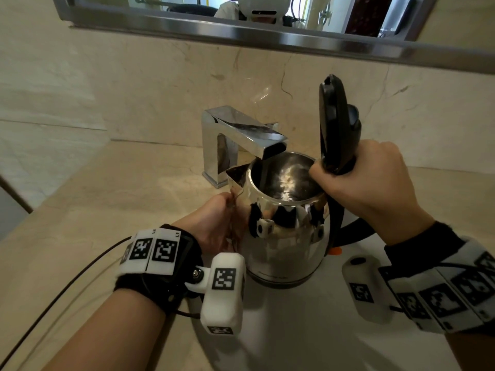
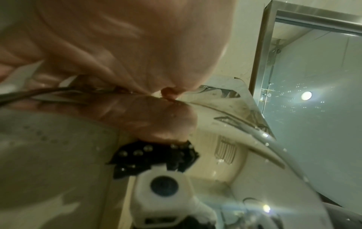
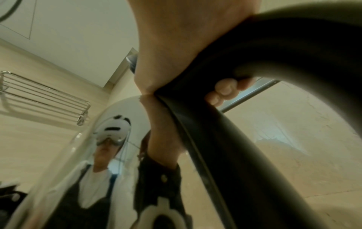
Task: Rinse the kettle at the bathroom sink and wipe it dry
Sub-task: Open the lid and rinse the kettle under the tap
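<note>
Kettle (image 1: 284,226) under tap (image 1: 241,135), centre of frame, lid (image 1: 332,121) standing open.

Right hand (image 1: 367,180) is clenching the black handle (image 3: 235,124); left hand (image 1: 217,223) is lying against the steel body below the spout, and whether its fingers are curling cannot be told. The kettle is sitting over the white sink (image 1: 308,330) in the lower centre. A beige marble desk (image 1: 120,196) is running along the left, matching marble is facing the wall behind, and a steel-framed mirror (image 1: 241,25) is crossing the top. A wire rack (image 3: 43,96) is hanging at the left in the right wrist view.
</note>
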Action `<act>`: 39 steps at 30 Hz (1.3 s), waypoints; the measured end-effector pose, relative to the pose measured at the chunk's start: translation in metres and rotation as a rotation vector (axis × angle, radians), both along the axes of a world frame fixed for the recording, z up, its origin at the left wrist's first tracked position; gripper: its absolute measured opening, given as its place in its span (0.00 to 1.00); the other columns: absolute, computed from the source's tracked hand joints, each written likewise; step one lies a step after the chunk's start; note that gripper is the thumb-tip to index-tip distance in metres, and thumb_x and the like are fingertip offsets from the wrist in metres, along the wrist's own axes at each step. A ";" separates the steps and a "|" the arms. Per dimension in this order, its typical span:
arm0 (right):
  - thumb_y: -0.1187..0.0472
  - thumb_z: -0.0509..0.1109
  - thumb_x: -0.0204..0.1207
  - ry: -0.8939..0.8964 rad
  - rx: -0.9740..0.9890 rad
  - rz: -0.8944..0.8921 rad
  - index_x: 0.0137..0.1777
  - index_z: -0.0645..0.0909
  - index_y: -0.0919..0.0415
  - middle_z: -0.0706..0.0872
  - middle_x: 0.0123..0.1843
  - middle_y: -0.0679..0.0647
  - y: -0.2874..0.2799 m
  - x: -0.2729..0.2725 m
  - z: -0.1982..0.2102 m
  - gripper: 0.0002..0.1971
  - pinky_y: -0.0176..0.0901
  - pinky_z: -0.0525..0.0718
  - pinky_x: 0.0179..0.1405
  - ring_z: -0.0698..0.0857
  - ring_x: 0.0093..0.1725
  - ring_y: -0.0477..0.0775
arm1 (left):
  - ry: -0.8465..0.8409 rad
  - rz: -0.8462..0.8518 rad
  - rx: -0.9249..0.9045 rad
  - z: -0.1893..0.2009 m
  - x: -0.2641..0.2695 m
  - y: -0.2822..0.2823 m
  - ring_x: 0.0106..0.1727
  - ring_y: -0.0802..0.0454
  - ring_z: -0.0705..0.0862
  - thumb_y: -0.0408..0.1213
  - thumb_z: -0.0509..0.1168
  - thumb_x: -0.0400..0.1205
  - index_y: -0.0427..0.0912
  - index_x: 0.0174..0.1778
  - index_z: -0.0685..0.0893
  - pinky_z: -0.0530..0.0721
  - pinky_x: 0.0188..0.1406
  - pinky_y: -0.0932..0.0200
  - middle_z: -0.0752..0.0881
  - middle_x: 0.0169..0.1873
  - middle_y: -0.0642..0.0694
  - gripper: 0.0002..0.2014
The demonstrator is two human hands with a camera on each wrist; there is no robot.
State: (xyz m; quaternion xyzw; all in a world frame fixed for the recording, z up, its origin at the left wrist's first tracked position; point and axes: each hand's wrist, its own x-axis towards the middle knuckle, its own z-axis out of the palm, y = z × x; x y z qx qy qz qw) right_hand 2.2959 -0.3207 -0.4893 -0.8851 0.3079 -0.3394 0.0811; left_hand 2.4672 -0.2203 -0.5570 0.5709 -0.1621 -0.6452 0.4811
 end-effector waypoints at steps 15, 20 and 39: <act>0.41 0.63 0.61 0.024 0.078 -0.076 0.22 0.67 0.50 0.75 0.19 0.45 0.004 0.007 -0.001 0.16 0.37 0.66 0.24 0.77 0.25 0.46 | 0.058 0.040 -0.048 -0.004 -0.002 -0.002 0.20 0.48 0.86 0.51 0.47 0.86 0.36 0.35 0.83 0.84 0.19 0.61 0.86 0.22 0.40 0.28; 0.40 0.62 0.61 0.035 0.082 -0.086 0.22 0.68 0.50 0.75 0.19 0.44 0.005 0.007 -0.001 0.16 0.38 0.68 0.24 0.77 0.25 0.45 | 0.114 0.042 -0.042 -0.006 0.001 -0.002 0.28 0.46 0.89 0.57 0.48 0.84 0.36 0.45 0.86 0.86 0.23 0.56 0.89 0.32 0.38 0.30; 0.40 0.66 0.65 0.076 0.069 -0.130 0.26 0.72 0.48 0.76 0.22 0.41 0.006 0.011 -0.004 0.15 0.39 0.74 0.28 0.76 0.27 0.42 | 0.093 0.058 0.015 -0.007 0.001 -0.003 0.41 0.41 0.88 0.63 0.46 0.82 0.38 0.54 0.86 0.83 0.35 0.53 0.90 0.41 0.36 0.33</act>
